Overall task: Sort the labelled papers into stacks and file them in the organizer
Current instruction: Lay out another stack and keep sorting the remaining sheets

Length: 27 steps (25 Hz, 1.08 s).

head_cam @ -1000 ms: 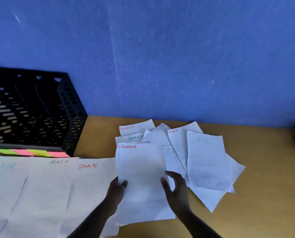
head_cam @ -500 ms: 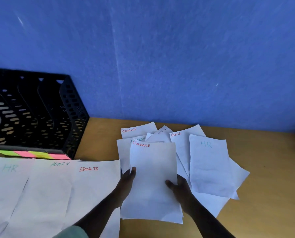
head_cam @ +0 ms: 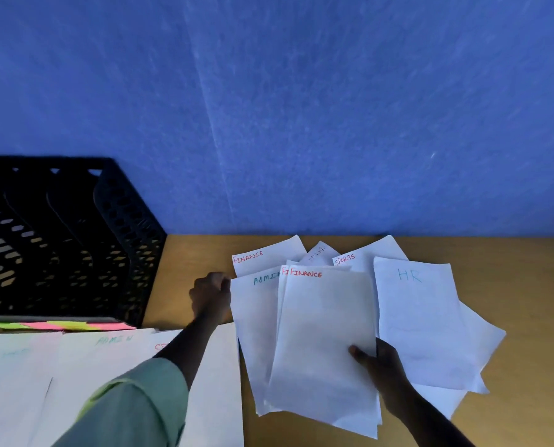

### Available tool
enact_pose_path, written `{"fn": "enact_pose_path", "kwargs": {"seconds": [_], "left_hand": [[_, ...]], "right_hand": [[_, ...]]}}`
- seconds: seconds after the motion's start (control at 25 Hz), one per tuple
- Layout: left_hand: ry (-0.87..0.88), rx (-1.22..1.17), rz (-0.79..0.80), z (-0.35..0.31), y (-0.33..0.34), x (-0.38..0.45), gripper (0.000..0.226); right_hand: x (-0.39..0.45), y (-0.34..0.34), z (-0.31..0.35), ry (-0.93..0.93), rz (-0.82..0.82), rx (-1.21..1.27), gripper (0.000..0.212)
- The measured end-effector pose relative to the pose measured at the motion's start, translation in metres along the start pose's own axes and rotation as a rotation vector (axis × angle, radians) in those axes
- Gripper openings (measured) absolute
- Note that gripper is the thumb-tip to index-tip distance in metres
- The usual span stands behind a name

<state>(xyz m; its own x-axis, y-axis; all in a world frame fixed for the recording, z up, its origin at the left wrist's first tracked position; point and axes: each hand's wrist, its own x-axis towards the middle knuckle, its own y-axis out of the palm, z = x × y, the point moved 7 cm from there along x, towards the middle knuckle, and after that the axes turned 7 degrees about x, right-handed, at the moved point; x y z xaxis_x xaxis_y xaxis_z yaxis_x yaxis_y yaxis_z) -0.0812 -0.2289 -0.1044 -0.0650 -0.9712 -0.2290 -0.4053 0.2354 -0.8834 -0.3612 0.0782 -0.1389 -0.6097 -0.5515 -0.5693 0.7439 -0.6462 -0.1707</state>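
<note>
Fanned white labelled papers (head_cam: 417, 321) lie on the desk beside the black organizer (head_cam: 59, 240).

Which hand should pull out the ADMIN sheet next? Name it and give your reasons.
Left. The left hand is already at the top left corner of the ADMIN sheet, seemingly pinching its edge. The right hand is busy holding the FINANCE sheets and lies farther away.

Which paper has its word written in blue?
The HR sheet on the right of the pile; its neighbours read FINANCE and SPORTS in red, ADMIN in green.
</note>
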Motion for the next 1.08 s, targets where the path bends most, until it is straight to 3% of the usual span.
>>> {"fn": "enact_pose_path", "kwargs": {"seconds": [0.16, 0.24, 0.44, 0.6, 0.76, 1.08], "left_hand": [[-0.121, -0.108, 0.222, -0.010, 0.020, 0.037, 0.039], [-0.100, -0.025, 0.284, -0.020, 0.025, 0.045, 0.035], [-0.082, 0.117, 0.291, -0.034, 0.029, 0.053, 0.028], [-0.121, -0.042, 0.125, -0.042, 0.015, 0.048, 0.021], [-0.051, -0.202, -0.118, -0.061, -0.023, 0.034, 0.016], [0.395, -0.582, -0.525, -0.088, -0.152, -0.017, 0.013]], "right_hand": [[0.005, 0.000, -0.007, 0.026, -0.027, -0.006, 0.008], [0.007, 0.002, -0.011, 0.022, -0.032, -0.018, 0.006], [0.009, 0.008, -0.016, 0.034, -0.038, -0.026, 0.005], [0.008, 0.004, -0.013, 0.032, -0.035, -0.003, 0.007], [0.008, -0.004, -0.012, 0.019, -0.071, 0.027, 0.010], [0.006, -0.017, -0.004, -0.030, -0.129, 0.077, 0.019]]}}
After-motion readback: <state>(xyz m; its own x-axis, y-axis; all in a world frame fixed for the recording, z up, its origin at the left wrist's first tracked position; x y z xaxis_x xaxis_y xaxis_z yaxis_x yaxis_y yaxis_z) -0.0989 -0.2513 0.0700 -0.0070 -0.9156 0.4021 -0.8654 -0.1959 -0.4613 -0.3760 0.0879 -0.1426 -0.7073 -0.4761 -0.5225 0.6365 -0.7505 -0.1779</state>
